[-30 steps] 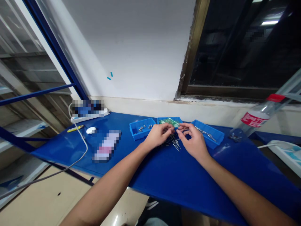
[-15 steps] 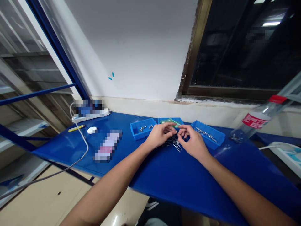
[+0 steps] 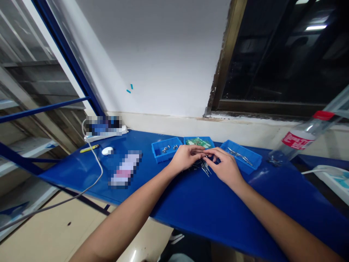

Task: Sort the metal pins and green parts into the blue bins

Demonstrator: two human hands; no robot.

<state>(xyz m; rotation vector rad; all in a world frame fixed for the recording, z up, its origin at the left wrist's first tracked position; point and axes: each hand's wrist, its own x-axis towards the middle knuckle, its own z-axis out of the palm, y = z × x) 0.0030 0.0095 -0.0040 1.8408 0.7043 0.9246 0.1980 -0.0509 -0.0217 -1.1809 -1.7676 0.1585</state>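
Observation:
My left hand (image 3: 187,157) and my right hand (image 3: 223,162) meet at the fingertips over the blue table (image 3: 191,203). Both are closed in a pinch, and whatever lies between the fingers is too small to make out. Just below them is a loose pile of thin metal pins (image 3: 205,169). Behind my left hand stands a blue bin (image 3: 160,157) with small metal parts. The middle bin (image 3: 212,141) holds green and clear packets (image 3: 196,142). To the right of my right hand, another blue bin (image 3: 252,168) contains long metal pieces (image 3: 241,155).
A clear bottle (image 3: 297,140) with a red cap leans at the right, near a white power strip (image 3: 331,178). At the left are a yellow cutter (image 3: 89,148), a white mouse (image 3: 107,150), a pixelated flat object (image 3: 125,169) and a grey cable (image 3: 100,171). A wall rises behind.
My right hand has moved slightly left, and its fingers have straightened and come against the fingertips of my left hand. My left hand has hardly moved.

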